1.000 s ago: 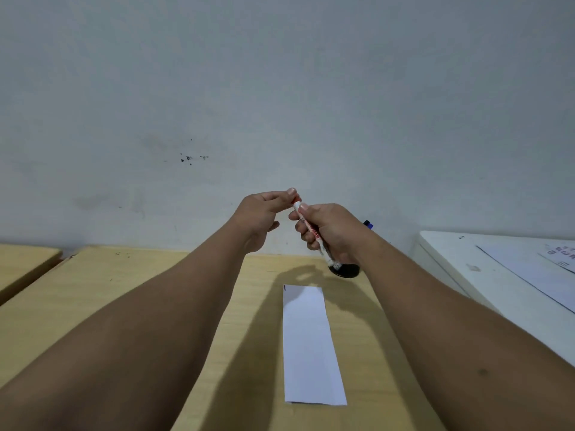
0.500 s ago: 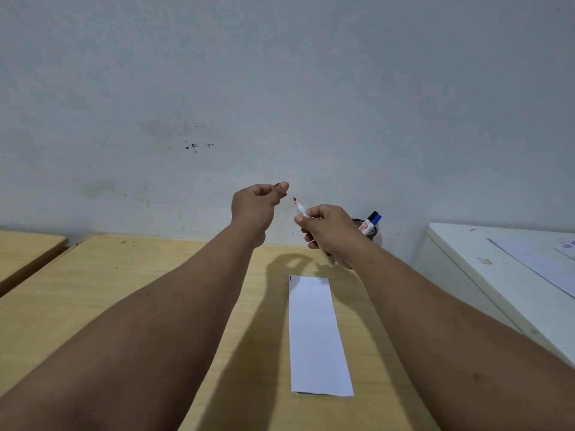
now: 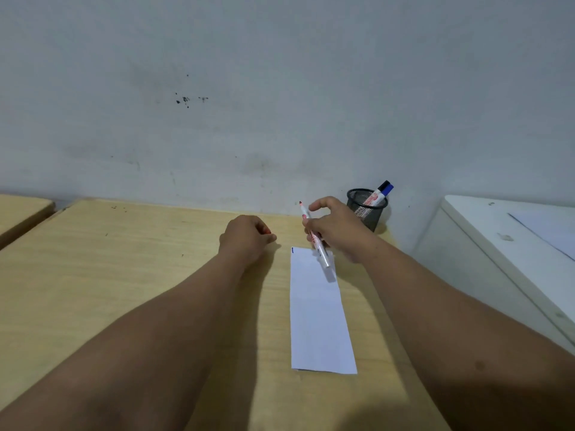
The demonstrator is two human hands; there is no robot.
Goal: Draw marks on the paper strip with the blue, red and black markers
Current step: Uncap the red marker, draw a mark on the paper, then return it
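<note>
Head view: right hand (image 3: 337,231) pinches uncapped red marker (image 3: 313,236), tip up, over white paper strip (image 3: 319,315).

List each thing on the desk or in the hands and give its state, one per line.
Red marker: uncapped, tip up, in the right hand.
Red cap: off, in the closed left hand.
Paper strip: flat on the desk, small blue mark at its far left corner.
Mesh cup: upright, holding two capped markers.

I could read nothing: the print on the red marker (image 3: 314,236) and on the markers in the mesh cup (image 3: 367,208) was too blurred.
</note>
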